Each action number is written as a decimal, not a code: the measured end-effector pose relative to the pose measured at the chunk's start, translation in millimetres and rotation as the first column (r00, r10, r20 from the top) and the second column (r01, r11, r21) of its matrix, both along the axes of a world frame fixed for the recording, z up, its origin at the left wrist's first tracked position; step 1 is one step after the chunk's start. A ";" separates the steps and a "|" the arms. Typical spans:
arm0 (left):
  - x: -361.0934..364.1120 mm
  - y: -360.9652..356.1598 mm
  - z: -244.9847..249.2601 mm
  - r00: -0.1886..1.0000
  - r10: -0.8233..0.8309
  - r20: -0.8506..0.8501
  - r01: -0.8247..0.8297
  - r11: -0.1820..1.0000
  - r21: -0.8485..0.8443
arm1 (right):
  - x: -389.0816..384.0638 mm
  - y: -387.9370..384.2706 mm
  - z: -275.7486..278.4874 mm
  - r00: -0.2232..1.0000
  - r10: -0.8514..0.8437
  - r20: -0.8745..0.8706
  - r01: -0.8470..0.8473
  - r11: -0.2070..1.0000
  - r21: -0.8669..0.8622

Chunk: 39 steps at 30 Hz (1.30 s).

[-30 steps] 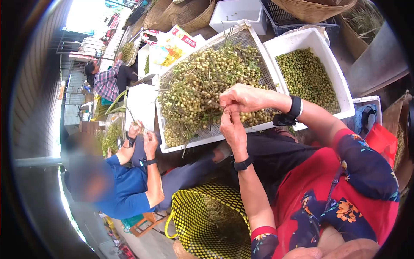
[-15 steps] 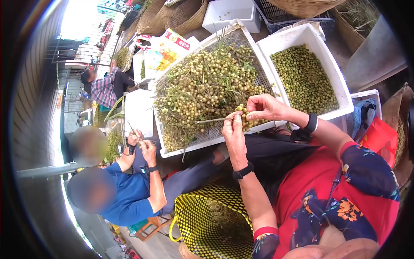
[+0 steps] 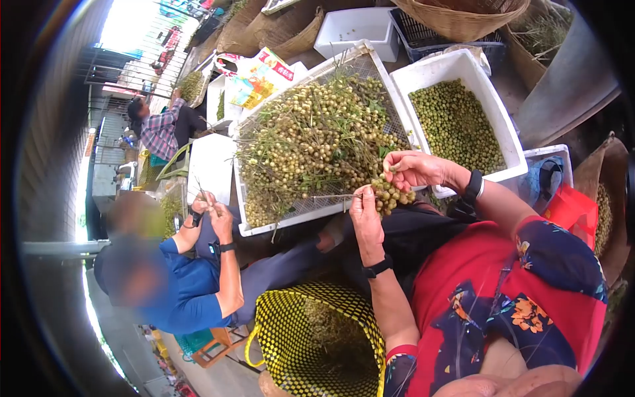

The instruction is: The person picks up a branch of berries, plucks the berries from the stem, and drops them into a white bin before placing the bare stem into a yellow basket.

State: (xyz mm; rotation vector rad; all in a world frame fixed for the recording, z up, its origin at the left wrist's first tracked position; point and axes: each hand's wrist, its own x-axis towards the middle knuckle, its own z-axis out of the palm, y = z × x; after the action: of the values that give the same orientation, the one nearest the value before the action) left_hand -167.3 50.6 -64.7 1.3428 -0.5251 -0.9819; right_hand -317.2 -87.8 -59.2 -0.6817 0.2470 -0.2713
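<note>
My left hand [image 3: 368, 223] pinches the thin stem of a bunch of small round green-yellow fruits [image 3: 391, 197], held over the near edge of a tray. Close beside it, my right hand [image 3: 418, 170] has its thumb and forefinger closed on a small round fruit [image 3: 393, 168], just above the bunch. Before both hands lies a white mesh-bottomed tray [image 3: 291, 223], heaped with stemmed fruit bunches [image 3: 311, 135]. To its right stands a white foam box [image 3: 512, 132] with loose green fruits [image 3: 456, 119] in it.
A yellow-and-black woven basket [image 3: 278, 351] with stems inside stands by my legs. On the left a co-worker in a blue shirt [image 3: 198, 311] handles a stem; another person in plaid [image 3: 160, 135] sits farther off. Behind are a white box [image 3: 357, 26] and a wicker basket [image 3: 463, 18].
My right hand has drawn slightly up and away from the bunch, still pinching. The bunch hangs lower and shows more beside my left hand. The view has shifted a little.
</note>
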 end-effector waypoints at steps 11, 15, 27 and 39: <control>12.6 36.5 24.6 0.939 0.032 -0.342 -0.093 0.982 -0.162 | 38.7 -22.3 -1.1 0.939 -0.278 -0.201 0.142 0.848 -0.511; 19.6 44.1 12.1 0.930 0.076 -0.360 -0.150 0.972 -0.182 | 49.9 -21.3 21.1 0.965 -0.182 -0.188 0.046 0.825 -0.563; 4.6 40.1 11.4 0.996 0.077 -0.037 -0.079 0.995 -0.062 | 35.9 33.1 18.7 0.995 0.035 -0.089 -0.092 0.600 -0.795; -42.5 -26.9 -40.0 0.949 -0.222 -0.223 0.241 0.968 0.064 | -49.8 15.5 -15.2 0.938 -0.325 -0.121 0.152 0.700 -0.698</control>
State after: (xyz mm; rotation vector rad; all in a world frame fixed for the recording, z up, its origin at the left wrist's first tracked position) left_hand -209.9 23.7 -104.6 1.2542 -0.4855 -1.3418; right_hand -367.0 -72.3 -74.4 -1.4327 0.4787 -0.5503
